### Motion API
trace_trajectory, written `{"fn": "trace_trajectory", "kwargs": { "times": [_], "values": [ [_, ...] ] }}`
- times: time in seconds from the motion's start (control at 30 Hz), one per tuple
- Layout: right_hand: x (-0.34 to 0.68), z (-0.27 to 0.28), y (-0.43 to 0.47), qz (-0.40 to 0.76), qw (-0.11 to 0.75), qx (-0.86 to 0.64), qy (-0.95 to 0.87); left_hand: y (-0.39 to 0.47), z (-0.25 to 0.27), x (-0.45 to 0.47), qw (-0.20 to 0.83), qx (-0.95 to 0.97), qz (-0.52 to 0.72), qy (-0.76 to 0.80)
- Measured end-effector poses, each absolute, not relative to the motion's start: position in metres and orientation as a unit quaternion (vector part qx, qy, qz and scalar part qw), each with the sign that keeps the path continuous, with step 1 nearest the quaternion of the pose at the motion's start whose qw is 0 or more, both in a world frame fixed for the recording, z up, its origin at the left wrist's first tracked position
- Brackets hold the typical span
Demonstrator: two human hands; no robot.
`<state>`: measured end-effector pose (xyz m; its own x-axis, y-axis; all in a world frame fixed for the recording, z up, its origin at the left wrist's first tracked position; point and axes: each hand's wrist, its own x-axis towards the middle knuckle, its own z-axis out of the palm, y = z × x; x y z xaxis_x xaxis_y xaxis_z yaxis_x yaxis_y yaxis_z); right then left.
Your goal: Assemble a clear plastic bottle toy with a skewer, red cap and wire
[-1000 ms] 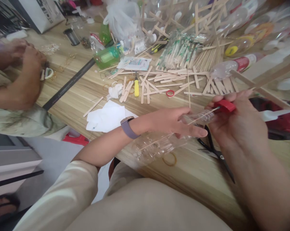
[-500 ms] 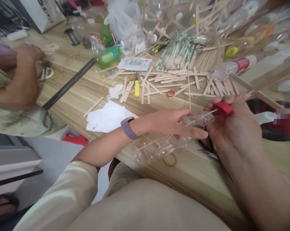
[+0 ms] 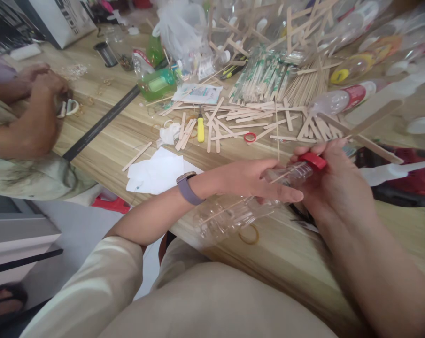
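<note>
A clear plastic bottle (image 3: 229, 219) lies tilted under my left hand (image 3: 247, 178), whose fingers wrap round its shoulder while the thumb stretches along it. Inside the bottle runs a thin wooden stick (image 3: 219, 212). At the bottle's mouth, my right hand (image 3: 346, 183) pinches a red bottle cap (image 3: 315, 161). Crossed craft sticks (image 3: 377, 117) stand out just beyond my right fingertips; whether they are joined to the cap is hidden. Below the bottle, a tan rubber band (image 3: 249, 234) rests on the table.
Loose craft sticks (image 3: 247, 114), a yellow-handled screwdriver (image 3: 200, 129) and white paper (image 3: 156, 171) lie ahead. Wrapped sticks (image 3: 261, 75) and plastic bottles (image 3: 353, 96) crowd the back. A white nozzle (image 3: 384, 173) points in at right. Another person's arms (image 3: 39, 112) rest at left.
My right hand has moved left with the red cap, closing the gap to the bottle's neck. The crossed sticks shifted left with it. My left hand and the bottle stayed nearly still.
</note>
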<state>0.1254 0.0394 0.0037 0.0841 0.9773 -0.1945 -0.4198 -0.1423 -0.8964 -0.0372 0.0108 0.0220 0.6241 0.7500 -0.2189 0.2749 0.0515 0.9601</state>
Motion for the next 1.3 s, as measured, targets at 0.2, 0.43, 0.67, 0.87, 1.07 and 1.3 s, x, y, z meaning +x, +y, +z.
{"fn": "trace_trajectory", "kwargs": {
  "times": [0.2,0.43,0.67,0.87,1.07,1.3],
  "values": [
    [0.126,0.001,0.033,0.632,0.556,-0.425,-0.333,0.009,0.02,-0.037,0.635,0.641,0.231,0.364],
    [0.132,-0.007,0.028,0.636,0.528,-0.381,-0.414,0.011,0.015,-0.034,0.627,0.625,0.234,0.403],
    [0.14,-0.016,0.029,0.618,0.478,-0.38,-0.495,0.007,0.01,-0.033,0.617,0.583,0.262,0.46],
    [0.143,-0.014,0.029,0.557,0.492,-0.386,-0.547,-0.002,0.01,-0.024,0.634,0.557,0.318,0.432],
    [0.141,-0.004,0.022,0.485,0.482,-0.423,-0.595,-0.012,0.02,-0.018,0.611,0.533,0.316,0.493],
    [0.148,0.003,0.028,0.424,0.513,-0.418,-0.618,-0.024,0.029,-0.027,0.436,0.64,0.282,0.567]
  ]
}}
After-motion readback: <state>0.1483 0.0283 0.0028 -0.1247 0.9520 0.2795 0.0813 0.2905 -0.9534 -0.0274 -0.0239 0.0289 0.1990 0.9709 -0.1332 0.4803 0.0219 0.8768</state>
